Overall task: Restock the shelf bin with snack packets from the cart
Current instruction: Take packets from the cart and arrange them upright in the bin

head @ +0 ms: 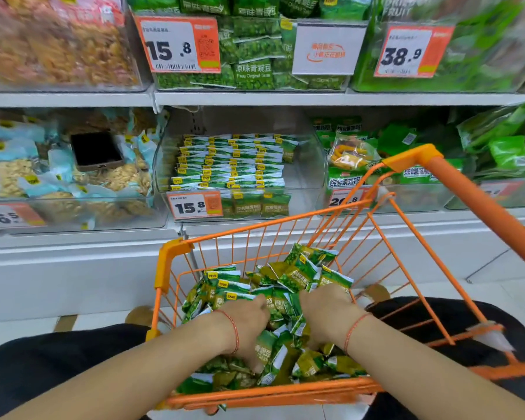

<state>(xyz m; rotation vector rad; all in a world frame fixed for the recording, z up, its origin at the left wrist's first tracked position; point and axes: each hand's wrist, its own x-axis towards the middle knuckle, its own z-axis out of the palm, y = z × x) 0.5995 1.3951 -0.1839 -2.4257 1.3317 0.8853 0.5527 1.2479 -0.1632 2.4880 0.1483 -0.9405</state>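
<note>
Both forearms reaching into orange cart (170, 262), left hand (249, 322) and right hand (328, 310) palms down, fingers curled into green packets (297, 277), gripping them, bin (309, 165) at 12 o'clock

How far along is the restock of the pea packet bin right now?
Partly done: the clear shelf bin already holds neat rows of green packets on its left side, with bare space on the right. In hand: the left hand and right hand are both dug into the loose packets in the orange cart, gathering a batch. Left: a sizeable pile remains in the cart to move over.
</note>
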